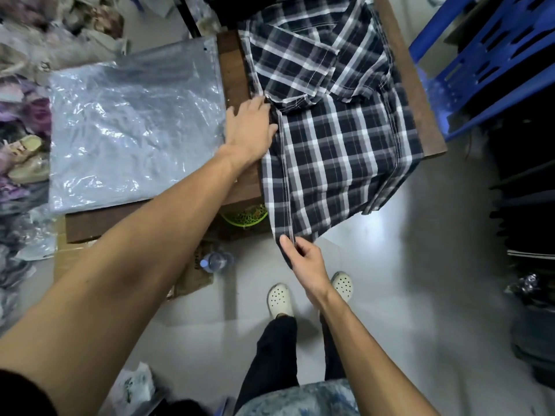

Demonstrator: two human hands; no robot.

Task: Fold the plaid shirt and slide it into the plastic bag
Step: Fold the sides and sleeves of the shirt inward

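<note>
Two hands work the plaid shirt [330, 139], spread on the tabletop [237, 73] with its hem hanging over the near edge. Left hand [250, 127] presses flat on the left fold; right hand [303, 256] pinches the hem corner. Light, limp cloth: best gripped by seams. Plastic bag [132, 127] lies at the left.

Brown wooden tabletop [237, 73], blue plastic crate [492, 61] at right. Below, on the glossy pale floor [420, 265]: clear water bottle [214, 261], green perforated basket [246, 216], white clogs [280, 298]. Heaped clothes [21, 121] at far left.
</note>
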